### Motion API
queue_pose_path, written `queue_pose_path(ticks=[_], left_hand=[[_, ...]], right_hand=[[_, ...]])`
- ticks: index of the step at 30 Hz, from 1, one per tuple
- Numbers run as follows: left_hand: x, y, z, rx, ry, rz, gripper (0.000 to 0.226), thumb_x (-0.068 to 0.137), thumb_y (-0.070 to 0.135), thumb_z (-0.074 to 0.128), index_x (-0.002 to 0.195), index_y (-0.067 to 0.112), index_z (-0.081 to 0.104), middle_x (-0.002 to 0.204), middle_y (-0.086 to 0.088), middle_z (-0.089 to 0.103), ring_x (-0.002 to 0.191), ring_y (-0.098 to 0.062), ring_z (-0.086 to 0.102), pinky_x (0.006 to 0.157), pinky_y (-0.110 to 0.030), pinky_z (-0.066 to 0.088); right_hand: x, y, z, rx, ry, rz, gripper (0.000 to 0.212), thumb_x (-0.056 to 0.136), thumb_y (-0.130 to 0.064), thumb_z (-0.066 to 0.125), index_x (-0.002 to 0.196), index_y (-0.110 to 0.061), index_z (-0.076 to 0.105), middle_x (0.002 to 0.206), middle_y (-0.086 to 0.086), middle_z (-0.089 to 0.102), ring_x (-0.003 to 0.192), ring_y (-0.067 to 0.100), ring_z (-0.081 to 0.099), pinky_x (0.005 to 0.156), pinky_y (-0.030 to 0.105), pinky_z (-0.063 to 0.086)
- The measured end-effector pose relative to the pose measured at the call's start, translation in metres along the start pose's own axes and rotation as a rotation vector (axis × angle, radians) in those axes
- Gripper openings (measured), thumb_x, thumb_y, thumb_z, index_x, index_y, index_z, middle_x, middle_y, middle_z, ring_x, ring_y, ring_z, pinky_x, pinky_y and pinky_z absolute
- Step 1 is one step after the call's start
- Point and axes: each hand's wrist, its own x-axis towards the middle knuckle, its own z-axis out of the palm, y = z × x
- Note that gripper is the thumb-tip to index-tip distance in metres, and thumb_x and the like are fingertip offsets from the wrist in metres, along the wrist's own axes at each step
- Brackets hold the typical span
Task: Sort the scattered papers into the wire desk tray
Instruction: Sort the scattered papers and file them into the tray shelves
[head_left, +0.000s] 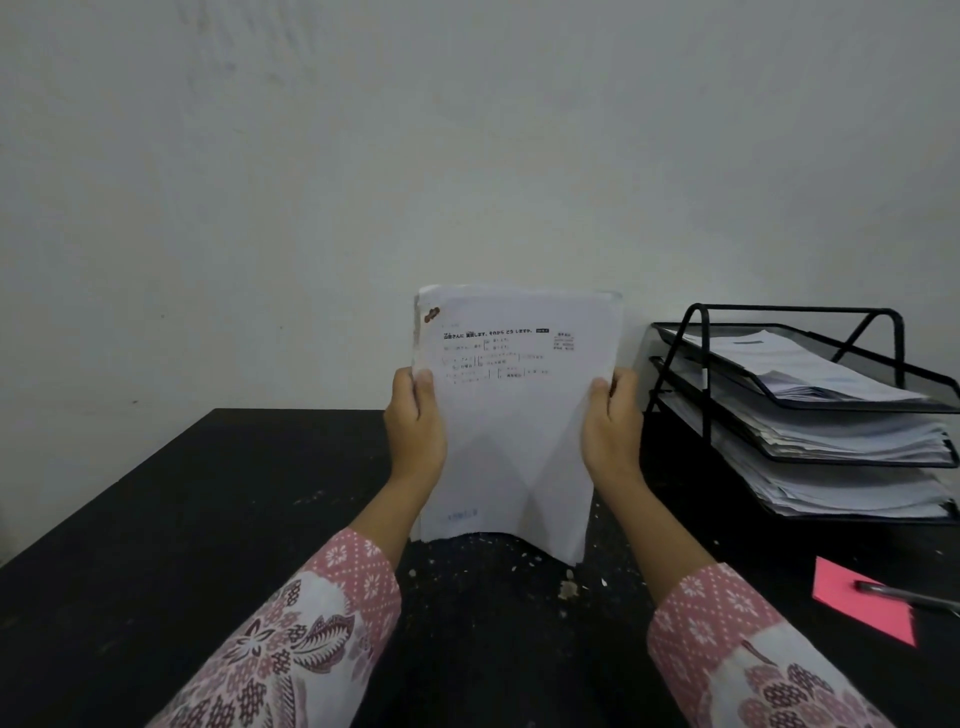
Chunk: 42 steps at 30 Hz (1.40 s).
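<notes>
My patterned sleeves (291, 644) lead to my left hand (415, 426) and right hand (612, 423), gripping the paper stack (511, 431) by its edges, upright above the tabletop (208, 519), left of the wire tray (810, 400).

— What sits at the right edge of the black desk (208, 519)?

— A pink sheet of notepaper (852, 597), lying flat, with a dark pen (904, 594) resting across its far corner (the pen runs out of view to the right).

— And the desk itself?

— Its top is speckled with pale flecks near the middle. Behind it stands a plain whitish wall (363, 156).
</notes>
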Motion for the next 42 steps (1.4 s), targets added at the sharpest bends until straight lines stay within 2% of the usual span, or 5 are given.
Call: queue_pose_path(ticks=[9, 15, 27, 33, 42], left_hand=[[-0.009, -0.007, 0.003, -0.010, -0.094, -0.049, 0.018, 0.098, 0.029, 0.045, 0.105, 0.012, 0.044, 0.096, 0.002, 0.058, 0.081, -0.009, 0.060, 0.061, -0.021, 0.052], [-0.008, -0.016, 0.000, -0.002, -0.103, -0.138, 0.017, 0.096, 0.017, 0.049, 0.109, 0.012, 0.040, 0.106, -0.001, 0.055, 0.092, -0.014, 0.058, 0.066, -0.020, 0.048], [-0.029, -0.026, 0.003, 0.003, -0.216, -0.153, 0.024, 0.096, 0.017, 0.050, 0.118, 0.018, 0.042, 0.106, 0.005, 0.053, 0.094, -0.009, 0.054, 0.076, -0.023, 0.046], [-0.037, -0.013, 0.023, 0.038, -0.229, -0.094, 0.013, 0.095, 0.016, 0.051, 0.108, 0.015, 0.048, 0.094, 0.011, 0.056, 0.084, -0.003, 0.055, 0.064, -0.018, 0.045], [-0.037, 0.010, 0.062, 0.088, -0.433, -0.125, 0.019, 0.096, 0.017, 0.050, 0.114, 0.019, 0.044, 0.104, 0.006, 0.054, 0.087, -0.006, 0.054, 0.063, -0.016, 0.041]], right_hand=[[-0.003, 0.007, 0.003, 0.079, -0.063, 0.018, 0.023, 0.098, -0.007, 0.038, 0.121, -0.007, 0.032, 0.100, -0.004, 0.050, 0.083, 0.001, 0.051, 0.061, 0.006, 0.044], [-0.004, 0.020, -0.005, 0.014, -0.079, 0.054, 0.011, 0.092, -0.002, 0.042, 0.097, -0.011, 0.041, 0.092, 0.001, 0.049, 0.082, 0.016, 0.051, 0.061, 0.019, 0.040], [-0.008, 0.024, -0.032, 0.015, -0.133, 0.077, 0.011, 0.095, -0.006, 0.043, 0.101, -0.014, 0.040, 0.087, -0.006, 0.051, 0.072, 0.005, 0.051, 0.052, 0.008, 0.042], [-0.004, 0.025, -0.062, 0.045, -0.083, 0.074, 0.005, 0.095, -0.010, 0.048, 0.099, -0.012, 0.045, 0.087, -0.009, 0.054, 0.075, 0.000, 0.052, 0.055, 0.004, 0.042], [0.025, 0.025, -0.120, 0.096, 0.026, 0.147, 0.017, 0.094, -0.016, 0.054, 0.109, -0.011, 0.048, 0.093, -0.005, 0.056, 0.086, 0.011, 0.054, 0.074, 0.022, 0.045]])
